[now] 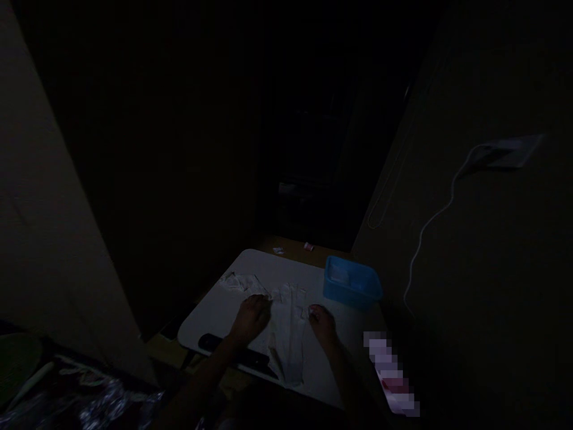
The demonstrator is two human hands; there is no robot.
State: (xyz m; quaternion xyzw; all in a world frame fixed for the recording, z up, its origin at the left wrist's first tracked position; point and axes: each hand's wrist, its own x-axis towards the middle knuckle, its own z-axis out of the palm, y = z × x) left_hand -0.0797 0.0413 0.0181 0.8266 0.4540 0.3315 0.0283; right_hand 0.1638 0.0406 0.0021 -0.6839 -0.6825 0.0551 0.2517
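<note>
A thin whitish piece of cloth lies spread lengthwise on a small white table, its far end wrinkled. My left hand is at the cloth's upper left edge, its fingers curled down; the dim light hides whether they grip it. On the opposite side, my right hand is closed in a pinch on the cloth's right edge. A second crumpled whitish cloth lies beyond my left hand, reaching close to it. The room is very dark, so fine detail is lost.
A blue plastic basin with something pale inside stands at the table's far right corner. A blurred-out bright object lies right of the table. From a wall socket hangs a white cable. Small scraps lie behind the table.
</note>
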